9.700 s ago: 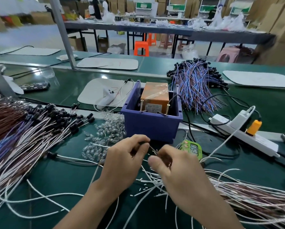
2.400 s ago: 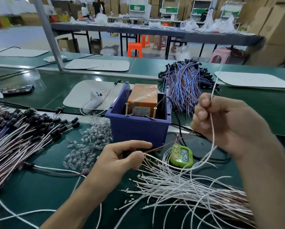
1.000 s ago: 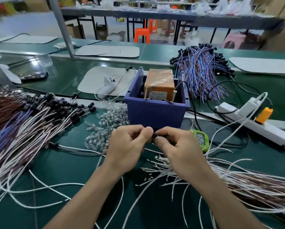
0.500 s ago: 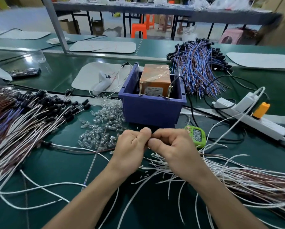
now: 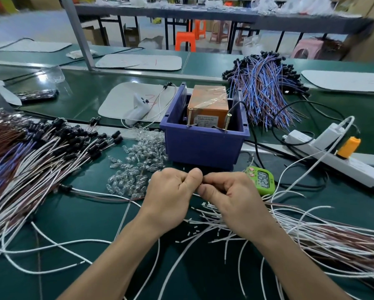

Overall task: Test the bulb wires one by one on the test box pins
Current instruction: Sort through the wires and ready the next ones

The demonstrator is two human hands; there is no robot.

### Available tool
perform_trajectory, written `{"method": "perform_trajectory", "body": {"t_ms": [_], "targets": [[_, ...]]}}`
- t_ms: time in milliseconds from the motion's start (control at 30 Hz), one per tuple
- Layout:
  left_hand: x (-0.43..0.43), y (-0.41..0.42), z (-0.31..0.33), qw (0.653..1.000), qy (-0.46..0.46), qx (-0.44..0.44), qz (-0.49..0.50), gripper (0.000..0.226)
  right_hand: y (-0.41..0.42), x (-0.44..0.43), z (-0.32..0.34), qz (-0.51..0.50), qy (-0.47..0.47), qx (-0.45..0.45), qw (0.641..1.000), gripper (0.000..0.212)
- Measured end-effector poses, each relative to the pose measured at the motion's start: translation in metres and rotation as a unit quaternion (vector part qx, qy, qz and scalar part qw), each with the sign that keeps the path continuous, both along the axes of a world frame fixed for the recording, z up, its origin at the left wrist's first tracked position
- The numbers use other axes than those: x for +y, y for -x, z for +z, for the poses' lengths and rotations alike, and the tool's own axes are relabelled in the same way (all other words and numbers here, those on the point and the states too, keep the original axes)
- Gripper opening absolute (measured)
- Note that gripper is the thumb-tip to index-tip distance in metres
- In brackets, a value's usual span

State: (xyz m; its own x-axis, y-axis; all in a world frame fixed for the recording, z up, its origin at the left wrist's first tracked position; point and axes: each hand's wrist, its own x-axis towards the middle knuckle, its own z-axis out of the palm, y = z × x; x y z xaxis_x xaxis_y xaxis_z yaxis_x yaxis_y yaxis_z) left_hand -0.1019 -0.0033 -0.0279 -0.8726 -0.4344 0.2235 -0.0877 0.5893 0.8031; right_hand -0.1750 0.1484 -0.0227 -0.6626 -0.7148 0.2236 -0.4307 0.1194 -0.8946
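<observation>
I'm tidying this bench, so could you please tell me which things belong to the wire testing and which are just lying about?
For the job: left hand, right hand, both pinching a small dark part; purple test box; its two upright pins; white wires; loose glass bulbs.
Lying about: green timer; white handheld tool; blue wire bundle; orange stool.

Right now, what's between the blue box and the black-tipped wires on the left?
A heap of small clear bulbs, loose on the green mat between the blue box and the black-tipped wires; the head view shows it.
</observation>
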Motion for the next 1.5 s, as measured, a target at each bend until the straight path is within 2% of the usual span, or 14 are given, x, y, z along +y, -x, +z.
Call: {"method": "perform_trajectory", "body": {"t_ms": [67,167,267,333,400,500,567,700,800,1067,1200,1300,1467,1500], "targets": [[0.003,0.002,0.001,0.992,-0.122,-0.006,-0.018,0.062,0.001,0.001,0.003,0.006,0.019,-0.009,1.000,0.016],[0.012,0.004,0.003,0.940,-0.338,-0.024,-0.048,0.057,0.002,0.002,0.004,0.012,0.038,-0.033,0.999,0.015],[0.011,0.004,0.003,0.910,-0.407,-0.049,-0.066,0.065,0.003,0.002,0.003,-0.003,0.041,-0.060,0.997,0.014],[0.007,0.005,0.003,0.943,-0.324,-0.061,-0.042,0.067,0.003,0.001,-0.001,-0.017,0.021,-0.055,0.998,0.013],[0.007,0.003,0.001,0.990,-0.125,-0.064,0.006,0.067,0.002,0.001,-0.004,-0.031,-0.010,-0.022,0.999,0.013],[0.008,-0.002,0.000,0.998,0.037,-0.007,0.054,0.059,0.001,-0.001,-0.005,-0.038,-0.031,0.010,0.999,0.012],[0.004,0.000,-0.003,0.998,0.024,-0.009,0.057,0.059,0.001,-0.002,-0.004,-0.030,-0.022,-0.004,0.999,0.011],[0.007,0.005,-0.003,0.968,-0.242,-0.066,0.003,0.053,0.000,0.000,0.000,-0.011,0.008,-0.030,0.999,0.021],[0.009,0.006,-0.004,0.944,-0.322,-0.059,-0.030,0.049,0.001,0.002,0.003,-0.007,0.027,-0.054,0.998,0.020],[-0.018,0.004,0.008,0.963,-0.257,-0.028,0.076,0.044,0.008,0.004,0.003,-0.056,0.002,-0.043,0.997,0.024],[-0.015,-0.001,0.003,0.994,-0.044,-0.078,0.057,0.054,0.004,0.000,0.001,-0.041,-0.006,-0.044,0.998,0.013],[-0.004,0.007,-0.002,0.996,0.036,-0.060,0.049,0.057,0.002,0.000,-0.003,-0.013,-0.045,-0.034,0.998,0.009],[-0.006,0.014,0.000,0.998,-0.012,-0.057,0.027,0.004,0.001,0.001,-0.004,-0.002,-0.060,-0.030,0.998,0.014],[-0.003,0.013,0.000,0.999,-0.027,-0.043,0.020,0.015,0.000,0.000,-0.005,-0.001,-0.067,-0.024,0.997,0.015]]}}
